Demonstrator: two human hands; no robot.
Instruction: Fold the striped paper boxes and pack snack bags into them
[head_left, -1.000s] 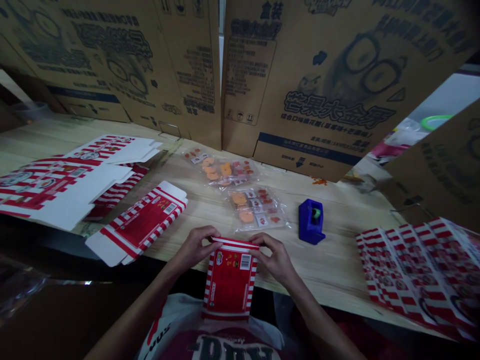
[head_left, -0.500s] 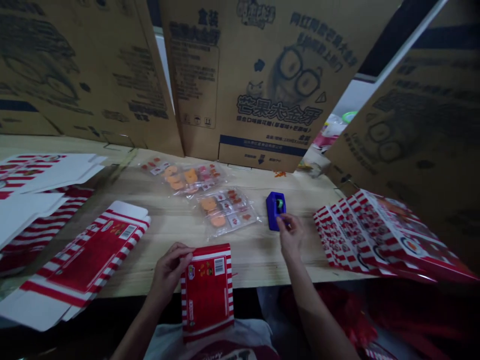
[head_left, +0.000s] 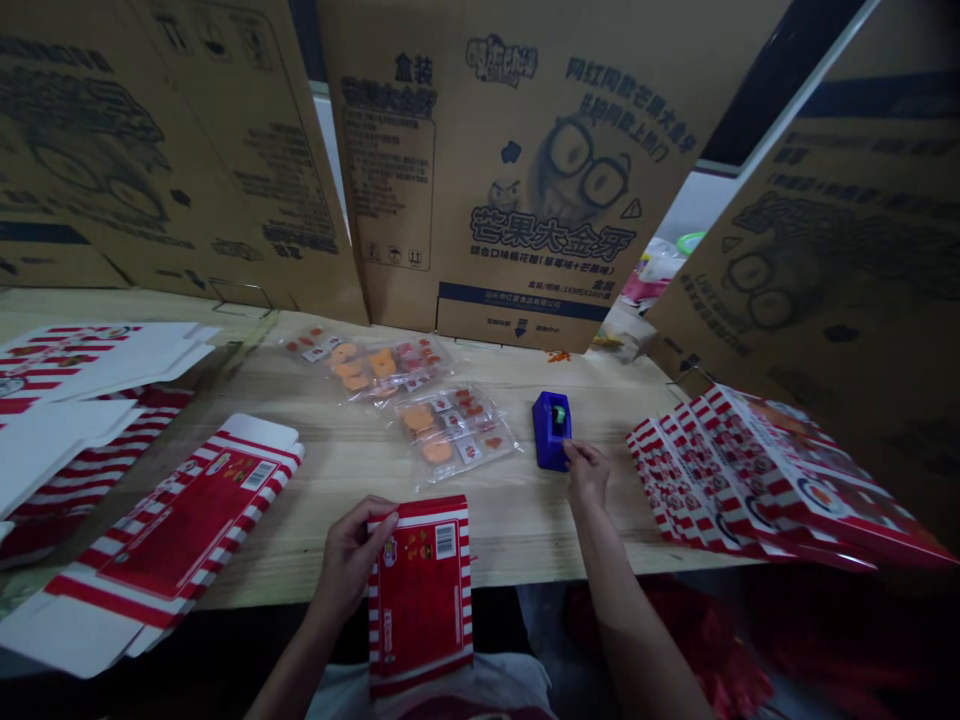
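My left hand [head_left: 358,550] grips a red box with white stripes [head_left: 421,590] by its upper left corner, thumb on the printed face. The box stands near the table's front edge, its barcode side facing me. My right hand [head_left: 589,472] is at the front right corner of a blue tape dispenser [head_left: 551,430], thumb and forefinger pinched together. Whatever is between those fingertips is too small to make out. A small greenish roll sits inside the dispenser. Clear packets with orange pieces [head_left: 454,430] lie between the box and the cardboard behind.
Flattened striped cartons [head_left: 191,530] lie at the left, beside a pile of white-backed ones [head_left: 67,430]. Several striped boxes [head_left: 757,480] lean in a row at the right. Big brown cardboard sheets [head_left: 495,170] wall off the table's [head_left: 300,540] back.
My right hand has shifted slightly from the dispenser's front to its right corner, fingers still pinched. The box stays in my left hand. The whole view has moved slightly.
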